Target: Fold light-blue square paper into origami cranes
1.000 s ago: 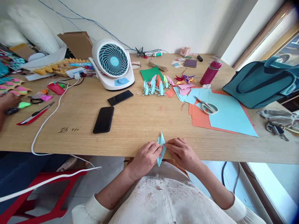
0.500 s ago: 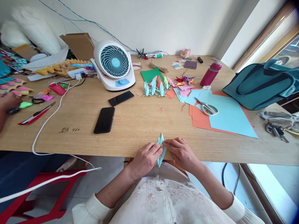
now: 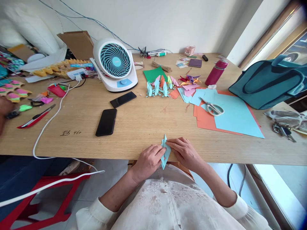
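Observation:
A light-blue piece of folded origami paper (image 3: 166,154), narrow and diamond-shaped, lies at the table's front edge, its lower tip reaching past the edge. My left hand (image 3: 149,159) covers its left side, the fingertips pressing on the middle. From the other side, my right hand (image 3: 185,152) holds the upper right part, with thumb and fingers closed at the fold. Part of the paper is hidden beneath the fingers. Farther back stand several light-blue folded paper figures (image 3: 156,88), with pink, orange and green ones beside them.
White-handled scissors (image 3: 214,109) lie on light-blue sheets (image 3: 240,116) over orange paper. Two phones (image 3: 106,122), a fan (image 3: 116,64), a magenta bottle (image 3: 216,72) and a teal bag (image 3: 261,84) are around. Another person's hand (image 3: 5,107) is at far left, near a red utility knife (image 3: 35,118).
My left fingers have shifted slightly left and down on the paper, so more of its lower right face shows. My right hand stays at the upper fold. The camera view has moved slightly.

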Demonstrator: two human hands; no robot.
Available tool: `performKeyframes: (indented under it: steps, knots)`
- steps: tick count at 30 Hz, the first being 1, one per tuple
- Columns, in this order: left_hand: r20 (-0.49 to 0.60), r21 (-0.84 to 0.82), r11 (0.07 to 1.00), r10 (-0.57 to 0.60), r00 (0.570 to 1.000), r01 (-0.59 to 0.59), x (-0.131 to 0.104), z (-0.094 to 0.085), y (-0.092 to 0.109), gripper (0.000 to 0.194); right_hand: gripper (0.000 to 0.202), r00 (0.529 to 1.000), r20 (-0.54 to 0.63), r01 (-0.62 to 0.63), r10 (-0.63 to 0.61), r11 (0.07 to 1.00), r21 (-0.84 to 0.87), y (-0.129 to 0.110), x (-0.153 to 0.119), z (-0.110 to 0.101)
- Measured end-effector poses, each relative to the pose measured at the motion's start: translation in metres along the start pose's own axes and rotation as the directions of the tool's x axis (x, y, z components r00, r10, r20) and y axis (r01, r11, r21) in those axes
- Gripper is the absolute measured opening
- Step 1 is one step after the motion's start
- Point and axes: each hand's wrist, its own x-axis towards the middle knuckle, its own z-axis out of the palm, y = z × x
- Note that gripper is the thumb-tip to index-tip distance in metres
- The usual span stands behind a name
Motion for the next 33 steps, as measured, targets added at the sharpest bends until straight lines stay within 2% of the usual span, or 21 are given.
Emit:
performKeyframes:
  steps: [6, 16, 27, 33]
  knots:
    - [0.044, 0.01, 1.0, 0.011, 0.999, -0.012, 0.0004, -0.001, -0.0008, 0.027, 0.039, 1.0, 0.021, -0.005, 0.005, 1.0, 0.009, 0.0008, 0.0002, -0.0005]
    - [-0.004, -0.01, 0.999, -0.049, 0.999, 0.049, -0.0049, 0.0033, -0.0031, 0.023, 0.043, 0.999, 0.039, 0.032, -0.032, 0.999, -0.003, 0.0011, -0.0001, -0.0015]
    - [-0.01, 0.0, 1.0, 0.018, 1.0, -0.018, -0.0038, 0.0036, -0.0055, 0.024, 0.051, 0.996, 0.063, 0.067, -0.062, 0.994, -0.084, 0.0042, -0.0028, 0.0002]
    - [-0.009, -0.006, 0.999, 0.047, 0.999, -0.047, -0.0035, 0.004, -0.0075, 0.027, 0.043, 0.998, 0.05, 0.032, -0.03, 0.999, -0.031, 0.0005, -0.0001, -0.0003]
